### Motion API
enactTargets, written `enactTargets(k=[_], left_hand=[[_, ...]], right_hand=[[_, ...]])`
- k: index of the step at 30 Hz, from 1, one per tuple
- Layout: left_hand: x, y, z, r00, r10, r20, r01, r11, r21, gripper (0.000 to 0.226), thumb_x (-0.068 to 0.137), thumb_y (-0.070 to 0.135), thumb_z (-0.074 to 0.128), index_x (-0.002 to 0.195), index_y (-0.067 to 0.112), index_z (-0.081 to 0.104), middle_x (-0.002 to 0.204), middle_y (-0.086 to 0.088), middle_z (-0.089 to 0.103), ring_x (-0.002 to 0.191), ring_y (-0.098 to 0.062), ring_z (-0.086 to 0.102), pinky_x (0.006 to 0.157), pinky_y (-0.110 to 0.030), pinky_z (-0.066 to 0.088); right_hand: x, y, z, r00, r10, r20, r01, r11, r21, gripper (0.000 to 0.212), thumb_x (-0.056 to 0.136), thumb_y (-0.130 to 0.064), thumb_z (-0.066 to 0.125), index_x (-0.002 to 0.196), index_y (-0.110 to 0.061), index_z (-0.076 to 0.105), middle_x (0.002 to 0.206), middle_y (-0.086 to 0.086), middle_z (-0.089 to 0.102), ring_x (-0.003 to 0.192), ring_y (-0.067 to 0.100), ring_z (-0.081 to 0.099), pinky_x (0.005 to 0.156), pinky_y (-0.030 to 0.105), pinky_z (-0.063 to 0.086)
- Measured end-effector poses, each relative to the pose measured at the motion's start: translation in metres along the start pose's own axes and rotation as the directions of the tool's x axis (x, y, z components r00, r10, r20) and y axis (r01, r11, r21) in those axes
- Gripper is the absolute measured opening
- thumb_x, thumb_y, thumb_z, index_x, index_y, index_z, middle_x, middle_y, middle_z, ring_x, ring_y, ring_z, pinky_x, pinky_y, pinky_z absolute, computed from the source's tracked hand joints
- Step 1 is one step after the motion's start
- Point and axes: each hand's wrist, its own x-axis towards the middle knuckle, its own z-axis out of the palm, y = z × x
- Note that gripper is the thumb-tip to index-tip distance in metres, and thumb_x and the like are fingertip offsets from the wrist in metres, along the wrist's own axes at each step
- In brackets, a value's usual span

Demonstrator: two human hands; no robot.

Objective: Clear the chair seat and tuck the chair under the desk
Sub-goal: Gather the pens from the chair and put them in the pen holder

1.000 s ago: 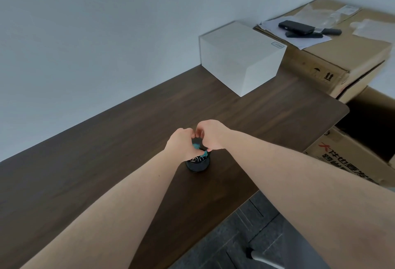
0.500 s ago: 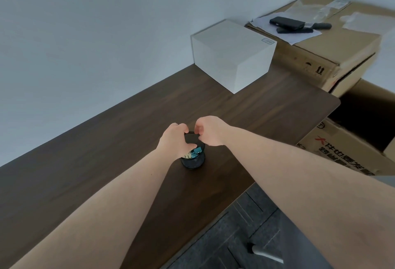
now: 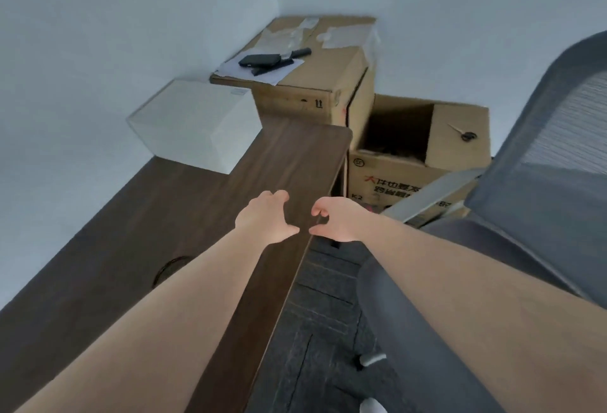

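Holding nothing, my left hand [image 3: 266,218] hovers above the desk [image 3: 184,215] with its grip spread, fingers loosely curled and the thumb stretched toward the other hand. My right hand [image 3: 335,220] floats just beside it, past the desk's front edge, its grip loose as well, fingers bent but closed on nothing; the two thumbs nearly meet without touching.

Under my left forearm the dark wood runs back to the wall, and a round cable hole [image 3: 172,269] shows just left of that arm. Beyond my left hand, at the far end of the desk, a white box [image 3: 193,130] sits against the wall.

To the right of my right arm stands the grey chair [image 3: 525,215], clear of the desk and not tucked under it; its mesh back rises at the far right, a pale armrest [image 3: 430,197] points toward my right hand, and the seat lies beneath my right forearm. What I can see of the seat is bare.

Beyond both hands, past the desk's end, a tall cardboard box [image 3: 312,90] carries papers and dark objects on top, and an open carton [image 3: 417,149] stands right of it. Dark carpet [image 3: 315,330] fills the gap between desk and chair.
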Motion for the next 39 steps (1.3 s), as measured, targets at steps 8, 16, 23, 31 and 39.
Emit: enactTargets(k=[8, 16, 23, 31, 39], left_hand=[[0.009, 0.131, 0.060, 0.921, 0.315, 0.228, -0.357, 0.918, 0.174, 0.073, 0.078, 0.049, 0.068, 0.138, 0.024, 0.035, 0.132, -0.007, 0.046, 0.117, -0.030, 0.050, 0.086, -0.045, 0.052], [0.016, 0.205, 0.151, 0.778, 0.435, 0.453, -0.572, 0.789, 0.224, 0.093, 0.073, 0.057, 0.067, 0.147, 0.030, 0.019, 0.154, -0.005, 0.022, 0.144, -0.030, 0.014, 0.106, -0.059, 0.035], [0.017, 0.247, 0.237, 0.696, 0.422, 0.581, -0.662, 0.690, 0.291, 0.100, 0.075, 0.055, 0.068, 0.149, 0.036, 0.004, 0.161, -0.001, -0.008, 0.147, -0.030, -0.012, 0.113, -0.064, 0.013], [0.030, 0.260, 0.323, 0.685, 0.493, 0.536, -0.723, 0.549, 0.419, 0.068, 0.082, 0.015, 0.064, 0.142, 0.027, 0.032, 0.148, -0.006, 0.033, 0.139, -0.026, 0.028, 0.109, -0.051, 0.025], [0.050, 0.249, 0.371, 0.673, 0.600, 0.433, -0.740, 0.545, 0.394, 0.037, 0.075, 0.004, 0.064, 0.105, 0.019, 0.049, 0.108, -0.002, 0.052, 0.104, -0.026, 0.052, 0.085, -0.036, 0.042]], right_hand=[[-0.088, 0.142, -0.003, 0.940, 0.342, -0.014, -0.341, 0.939, 0.040, 0.067, 0.088, -0.042, 0.061, 0.145, -0.021, 0.033, 0.146, 0.004, 0.043, 0.129, 0.028, 0.046, 0.102, 0.039, 0.043], [-0.145, 0.247, 0.054, 0.860, 0.509, 0.049, -0.511, 0.857, 0.062, 0.094, 0.080, -0.053, 0.066, 0.149, -0.045, 0.002, 0.161, 0.000, 0.008, 0.147, 0.033, 0.012, 0.112, 0.056, 0.027], [-0.170, 0.324, 0.104, 0.795, 0.604, 0.058, -0.605, 0.796, -0.005, 0.097, 0.079, -0.061, 0.062, 0.143, -0.055, -0.010, 0.161, -0.006, -0.009, 0.147, 0.034, -0.009, 0.108, 0.071, 0.014], [-0.163, 0.406, 0.128, 0.757, 0.649, -0.070, -0.651, 0.759, -0.010, 0.083, 0.091, -0.026, 0.055, 0.150, -0.039, -0.002, 0.162, 0.002, 0.000, 0.149, 0.028, -0.007, 0.117, 0.058, 0.008], [-0.123, 0.440, 0.142, 0.742, 0.622, -0.252, -0.651, 0.757, -0.048, 0.043, 0.084, -0.002, 0.054, 0.125, -0.014, 0.051, 0.137, 0.012, 0.038, 0.130, 0.030, 0.031, 0.106, 0.042, 0.030]])
